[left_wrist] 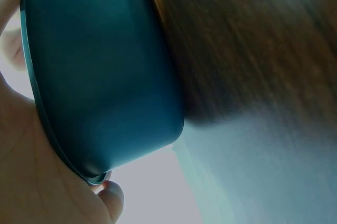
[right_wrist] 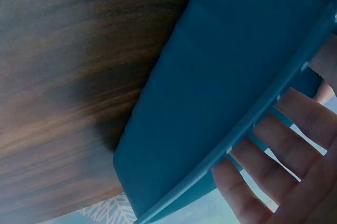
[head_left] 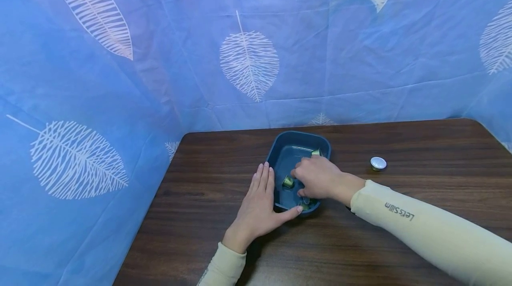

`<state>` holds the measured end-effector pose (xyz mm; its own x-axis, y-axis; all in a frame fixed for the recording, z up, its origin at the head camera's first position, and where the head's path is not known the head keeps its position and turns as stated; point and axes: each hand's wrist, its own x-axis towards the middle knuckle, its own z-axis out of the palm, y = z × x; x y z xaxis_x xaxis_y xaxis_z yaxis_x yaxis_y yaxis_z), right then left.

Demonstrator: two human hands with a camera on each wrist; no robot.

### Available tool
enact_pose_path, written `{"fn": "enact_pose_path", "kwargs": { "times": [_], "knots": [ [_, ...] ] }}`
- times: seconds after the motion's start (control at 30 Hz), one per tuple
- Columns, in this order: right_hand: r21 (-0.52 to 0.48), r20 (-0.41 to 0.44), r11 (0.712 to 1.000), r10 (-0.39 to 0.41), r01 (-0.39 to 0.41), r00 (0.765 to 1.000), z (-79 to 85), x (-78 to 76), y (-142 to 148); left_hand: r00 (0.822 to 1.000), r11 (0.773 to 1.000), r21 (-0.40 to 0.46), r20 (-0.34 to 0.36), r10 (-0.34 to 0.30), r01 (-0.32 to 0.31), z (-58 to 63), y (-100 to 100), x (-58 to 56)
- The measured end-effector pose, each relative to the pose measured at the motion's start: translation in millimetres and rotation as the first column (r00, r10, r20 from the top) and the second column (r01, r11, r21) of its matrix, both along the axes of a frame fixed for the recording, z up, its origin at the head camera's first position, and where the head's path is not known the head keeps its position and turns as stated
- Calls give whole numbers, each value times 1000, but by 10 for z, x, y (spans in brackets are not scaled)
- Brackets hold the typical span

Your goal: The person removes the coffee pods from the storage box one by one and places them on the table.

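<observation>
A dark blue, deep rectangular tub (head_left: 298, 134) stands on the table with several small green coffee capsules inside. One capsule (head_left: 288, 182) lies on the tub's floor, close to my right fingertips. Another capsule (head_left: 316, 152) is at the far right, partly behind my right hand (head_left: 320, 177). That hand reaches in over the right rim, its thumb and index finger apart; the other fingertips are hidden below the rim. My left hand (head_left: 260, 215) rests with straight fingers along the tub's left rim, its thumb stretched across the near end, by more green shapes.
On the brown wooden table (head_left: 192, 188), right of the tub, sits a single coffee capsule (head_left: 378, 163) with its pale lid side up. Blue cloth (head_left: 288, 77) with white leaf prints hangs behind the table and at its left.
</observation>
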<state>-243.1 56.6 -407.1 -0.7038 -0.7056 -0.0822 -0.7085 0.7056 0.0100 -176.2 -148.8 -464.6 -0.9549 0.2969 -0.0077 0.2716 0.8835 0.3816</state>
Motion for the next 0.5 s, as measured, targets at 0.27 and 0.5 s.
{"fn": "enact_pose_path", "kwargs": {
  "times": [0.27, 0.5],
  "knots": [
    [-5, 22, 1000, 9, -8, 1000, -48, 4, -13, 1000, 1000, -1, -6, -3, 3, 11, 0, 8],
    [-9, 32, 1000, 8, -7, 999, -58, -8, -33, 1000, 1000, -1, -10, -6, 6, 20, -7, 6]
  ]
}}
